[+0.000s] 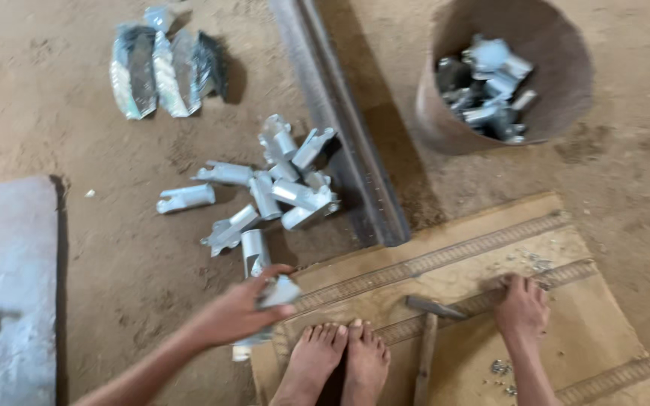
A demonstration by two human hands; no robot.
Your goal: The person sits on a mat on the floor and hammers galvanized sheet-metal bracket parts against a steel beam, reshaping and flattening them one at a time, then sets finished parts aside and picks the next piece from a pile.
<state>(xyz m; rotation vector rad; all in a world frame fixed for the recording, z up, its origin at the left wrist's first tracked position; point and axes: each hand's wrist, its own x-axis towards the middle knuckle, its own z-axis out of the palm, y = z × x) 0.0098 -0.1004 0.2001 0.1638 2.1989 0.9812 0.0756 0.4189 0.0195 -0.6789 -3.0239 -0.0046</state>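
Metal bracket (278, 290) inside left grip (242, 310)

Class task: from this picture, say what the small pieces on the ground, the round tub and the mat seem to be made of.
Small pieces: bright silvery sheet metal, probably galvanised, judging by the pale shine and bent edges. Round tub: dull brown, perhaps rusted metal or fibre; unclear. Mat: tan, flat, looks like cardboard or board with ridged strips.

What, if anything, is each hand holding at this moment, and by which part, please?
The left hand grips a silvery metal piece around its near end, fingers wrapped over it. The right hand holds nothing; it rests flat on the board, beside the hammer.
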